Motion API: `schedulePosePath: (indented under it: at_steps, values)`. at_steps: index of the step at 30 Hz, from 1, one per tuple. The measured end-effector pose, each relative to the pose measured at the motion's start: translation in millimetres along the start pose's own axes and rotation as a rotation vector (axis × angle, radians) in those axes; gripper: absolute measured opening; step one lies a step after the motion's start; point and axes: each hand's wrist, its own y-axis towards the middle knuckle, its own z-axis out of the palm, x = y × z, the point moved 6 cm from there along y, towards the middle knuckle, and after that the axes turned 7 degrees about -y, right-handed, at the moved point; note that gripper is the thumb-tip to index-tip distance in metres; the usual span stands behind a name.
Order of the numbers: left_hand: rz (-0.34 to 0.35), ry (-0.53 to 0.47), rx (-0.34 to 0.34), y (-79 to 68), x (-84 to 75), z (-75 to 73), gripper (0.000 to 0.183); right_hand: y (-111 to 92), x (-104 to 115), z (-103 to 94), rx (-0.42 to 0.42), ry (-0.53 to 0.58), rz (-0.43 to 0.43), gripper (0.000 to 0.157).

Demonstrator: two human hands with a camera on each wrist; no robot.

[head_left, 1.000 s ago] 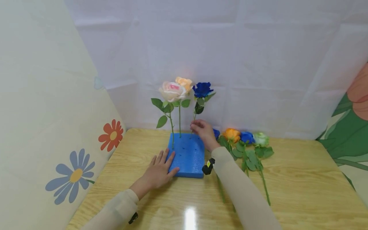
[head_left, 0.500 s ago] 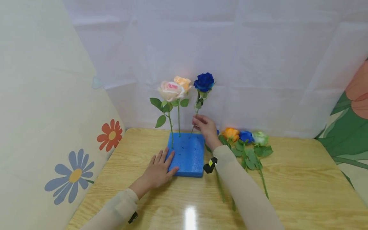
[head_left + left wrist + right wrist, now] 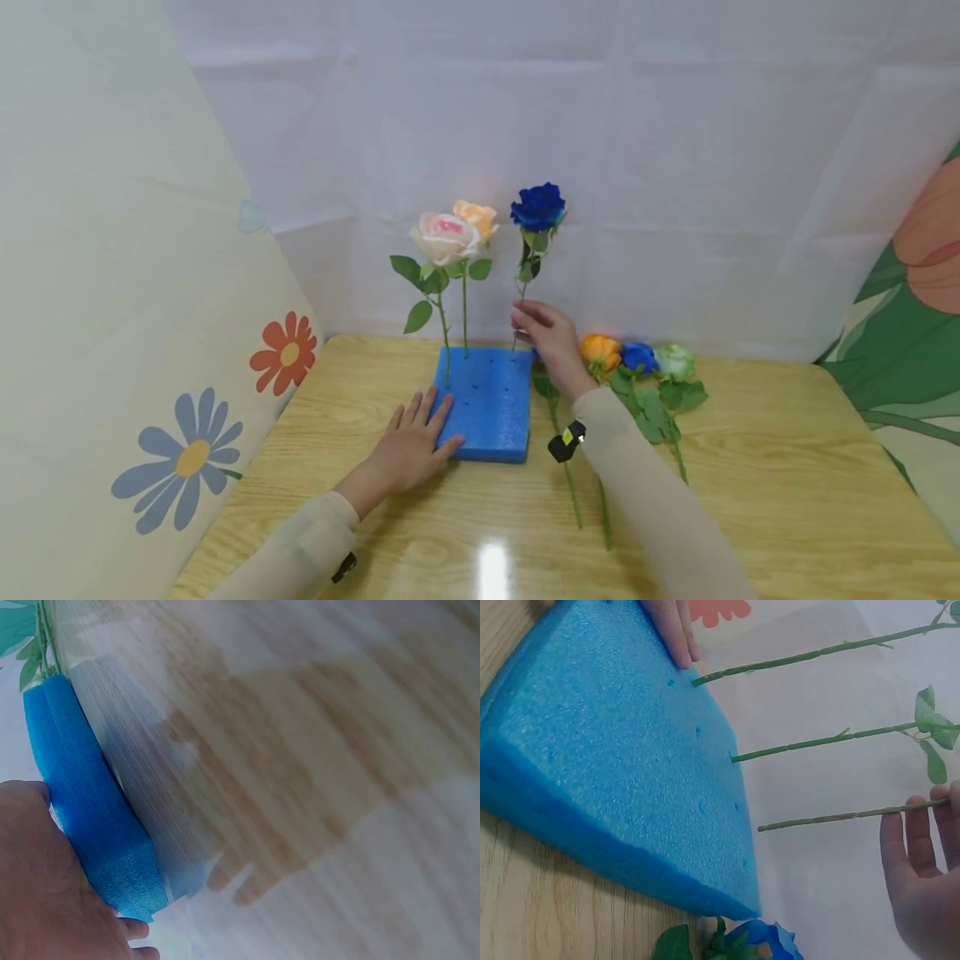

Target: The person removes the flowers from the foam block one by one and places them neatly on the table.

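My right hand (image 3: 551,342) pinches the stem of a dark blue rose (image 3: 538,207) above the back right part of a blue foam block (image 3: 491,425). In the right wrist view the lower end of that stem (image 3: 817,820) is bare and apart from the foam. My left hand (image 3: 408,446) rests on the block's left edge with its fingers spread. A pale pink rose (image 3: 446,237) and a peach rose (image 3: 480,218) stand upright in the block. Several small holes show in its top.
To the right, an orange rose (image 3: 601,352), a blue rose (image 3: 639,357) and a pale green rose (image 3: 677,362) lie on the wooden table (image 3: 780,467). Another blue bloom (image 3: 769,941) lies close beside the block. A white cloth (image 3: 675,167) hangs behind.
My right hand has raised the blue rose and shifted it right, from the middle of the block's back edge toward its right corner. The left hand has stayed in place.
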Motion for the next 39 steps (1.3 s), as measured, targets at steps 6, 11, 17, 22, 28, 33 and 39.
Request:
schedulePosePath:
  at_steps: [6,11,17,22,28,33,39]
  values:
    - [-0.005,-0.010,0.009,-0.8,-2.1,-2.4,0.077,-12,3,-8.8,0.025,-0.063,-0.011,0.033]
    - [-0.025,0.000,0.043,-0.6,-3.7,-3.4,0.078,-24,4,-19.1,0.026,-0.078,-0.012,0.037]
    - [-0.026,0.005,0.048,0.2,-3.1,-2.7,0.078,-41,4,-32.4,0.039,-0.074,-0.030,0.037]
    - [-0.027,0.013,0.048,-0.4,-3.6,-3.4,0.079,-51,2,-44.0,0.038,-0.122,-0.030,0.037]
    - [-0.026,0.002,0.035,-0.7,-3.4,-4.3,0.078,-62,-1,-55.9,0.037,-0.144,-0.020,0.036]
    - [-0.015,-0.006,0.010,0.5,-1.7,-2.5,0.079,-71,-5,-66.3,0.034,-0.132,0.003,0.040]
    - [-0.005,-0.006,-0.009,2.1,2.4,2.2,0.081,-82,-5,-80.4,0.039,-0.109,0.010,0.044]
